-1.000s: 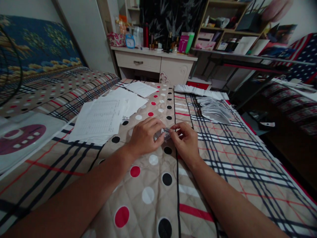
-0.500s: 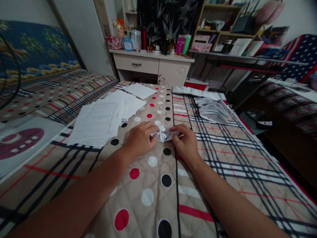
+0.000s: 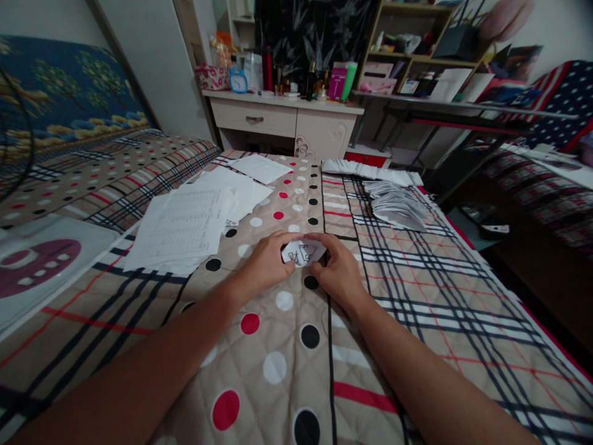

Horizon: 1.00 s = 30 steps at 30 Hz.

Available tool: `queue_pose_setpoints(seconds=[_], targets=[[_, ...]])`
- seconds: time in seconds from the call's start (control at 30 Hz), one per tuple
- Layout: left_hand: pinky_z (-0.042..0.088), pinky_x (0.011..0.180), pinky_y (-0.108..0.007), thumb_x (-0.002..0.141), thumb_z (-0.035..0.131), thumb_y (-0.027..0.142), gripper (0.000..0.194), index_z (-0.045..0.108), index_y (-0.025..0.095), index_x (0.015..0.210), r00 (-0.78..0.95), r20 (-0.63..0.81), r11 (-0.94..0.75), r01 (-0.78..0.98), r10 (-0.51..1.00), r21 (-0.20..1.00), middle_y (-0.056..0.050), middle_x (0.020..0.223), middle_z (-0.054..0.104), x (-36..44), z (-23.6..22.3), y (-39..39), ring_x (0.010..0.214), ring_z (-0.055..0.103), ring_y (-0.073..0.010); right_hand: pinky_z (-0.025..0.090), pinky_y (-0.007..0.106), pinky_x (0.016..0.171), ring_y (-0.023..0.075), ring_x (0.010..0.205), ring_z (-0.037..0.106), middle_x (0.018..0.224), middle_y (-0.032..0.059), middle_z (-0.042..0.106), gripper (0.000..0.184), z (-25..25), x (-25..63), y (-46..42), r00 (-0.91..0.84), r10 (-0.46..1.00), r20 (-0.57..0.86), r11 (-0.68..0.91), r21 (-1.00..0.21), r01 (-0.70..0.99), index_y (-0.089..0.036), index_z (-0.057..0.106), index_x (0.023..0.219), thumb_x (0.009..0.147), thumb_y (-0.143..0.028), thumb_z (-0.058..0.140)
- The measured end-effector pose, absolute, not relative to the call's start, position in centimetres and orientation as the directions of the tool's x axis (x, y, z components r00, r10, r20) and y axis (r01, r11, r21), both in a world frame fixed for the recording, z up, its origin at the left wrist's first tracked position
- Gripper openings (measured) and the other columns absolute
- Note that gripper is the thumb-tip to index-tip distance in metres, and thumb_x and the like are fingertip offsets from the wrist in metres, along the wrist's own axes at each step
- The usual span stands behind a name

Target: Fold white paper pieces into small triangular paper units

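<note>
A small folded piece of white paper (image 3: 303, 252) with dark handwritten marks is held between my two hands, over the middle of the bed. My left hand (image 3: 267, 259) grips its left side, thumb at the near edge and fingers curved along the far edge. On the other side my right hand (image 3: 339, 267) pinches it the same way, its fingertips meeting those of the left hand at the top. Parts of the paper's sides are hidden behind the fingers.
Loose printed sheets (image 3: 173, 225) lie to the left on the patterned quilt (image 3: 273, 383). At the right sit a stack of folded papers (image 3: 396, 204) and a long row of folded white paper (image 3: 370, 172). Beyond the bed stands a white dresser (image 3: 282, 120) crowded with bottles and boxes.
Both hands have shifted their grip: the fingers now arch together over the paper's far edge and the thumbs sit at its near edge. More of the paper's written face shows.
</note>
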<state>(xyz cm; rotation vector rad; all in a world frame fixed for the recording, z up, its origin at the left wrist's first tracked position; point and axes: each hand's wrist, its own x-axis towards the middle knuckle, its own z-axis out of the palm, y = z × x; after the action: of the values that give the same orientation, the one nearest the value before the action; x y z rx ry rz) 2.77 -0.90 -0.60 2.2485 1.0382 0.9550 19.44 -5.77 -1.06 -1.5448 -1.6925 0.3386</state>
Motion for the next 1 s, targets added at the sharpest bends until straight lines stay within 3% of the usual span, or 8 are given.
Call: queue_pose_setpoints(seconds=[0.17,0.33,0.5,0.67,0.83,0.93,1.0], targets=[[0.053,0.096,-0.039,0.063,0.059,-0.002,0.057,0.065,0.018,0.115,0.470,0.454,-0.649,0.465,0.757,0.602,-0.009,0.117,0.064,2.8,-0.8,-1.1,0.108,0.063,-0.0225,0.050,0.033,0.072,0.0198,0.082,0.063,0.104,0.0028,0.070,0.053,-1.1,19.3,-5.8,0.113,0.931,0.348,0.180,-0.705,0.686,-0.025,0.066,0.113,0.064,-0.010,0.055],[0.051,0.098,-0.041,0.065,0.063,0.000,0.047,0.068,0.018,0.107,0.458,0.509,-0.685,0.468,0.728,0.558,-0.009,0.119,0.062,2.6,-0.9,-1.0,0.110,0.062,-0.0236,0.050,0.036,0.084,0.0219,0.096,0.064,0.110,0.0037,0.070,0.049,-1.1,19.4,-5.7,0.150,0.929,0.337,0.171,-0.754,0.634,-0.023,0.066,0.112,0.065,-0.011,0.055],[0.055,0.088,-0.035,0.067,0.064,0.003,0.044,0.068,0.019,0.108,0.418,0.461,-0.618,0.437,0.783,0.653,-0.007,0.110,0.067,2.6,-0.8,-0.8,0.099,0.064,-0.0199,0.051,0.034,0.083,0.0207,0.094,0.064,0.111,0.0019,0.070,0.051,-1.3,19.6,-5.6,0.146,0.937,0.318,0.168,-0.776,0.608,-0.026,0.065,0.113,0.065,-0.011,0.056],[0.057,0.072,-0.027,0.069,0.062,0.005,0.046,0.067,0.020,0.113,0.417,0.375,-0.529,0.360,0.828,0.769,-0.006,0.109,0.066,2.7,-0.9,-0.7,0.088,0.067,-0.0165,0.050,0.034,0.081,0.0215,0.093,0.064,0.105,0.0029,0.069,0.039,-1.0,19.6,-5.7,0.157,0.921,0.356,0.177,-0.743,0.646,-0.025,0.069,0.106,0.069,-0.014,0.062],[0.051,0.096,-0.038,0.074,0.068,0.017,0.027,0.071,0.018,0.100,0.501,0.500,-0.706,0.451,0.707,0.547,-0.010,0.118,0.062,2.1,0.0,-0.8,0.110,0.061,-0.0230,0.045,0.029,0.070,0.0171,0.077,0.062,0.090,0.0021,0.067,0.018,-0.6,19.8,-5.9,0.094,0.928,0.360,0.183,-0.663,0.726,-0.024,0.073,0.088,0.074,-0.018,0.064],[0.051,0.095,-0.039,0.077,0.071,0.034,0.023,0.073,0.021,0.097,0.556,0.497,-0.746,0.512,0.666,0.426,-0.009,0.128,0.058,1.4,0.3,-0.6,0.109,0.061,-0.0239,0.040,0.027,0.063,0.0149,0.071,0.059,0.086,0.0012,0.066,0.018,-0.2,20.1,-6.0,0.014,0.921,0.390,0.225,-0.560,0.797,-0.023,0.073,0.087,0.074,-0.016,0.063],[0.052,0.093,-0.039,0.078,0.070,0.034,0.022,0.073,0.022,0.096,0.556,0.499,-0.745,0.543,0.664,0.386,-0.008,0.128,0.058,1.0,0.4,-0.5,0.109,0.061,-0.0240,0.037,0.027,0.061,0.0146,0.068,0.058,0.083,0.0012,0.065,0.015,0.0,20.2,-6.1,-0.025,0.911,0.411,0.242,-0.485,0.840,-0.022,0.073,0.084,0.075,-0.017,0.063]])
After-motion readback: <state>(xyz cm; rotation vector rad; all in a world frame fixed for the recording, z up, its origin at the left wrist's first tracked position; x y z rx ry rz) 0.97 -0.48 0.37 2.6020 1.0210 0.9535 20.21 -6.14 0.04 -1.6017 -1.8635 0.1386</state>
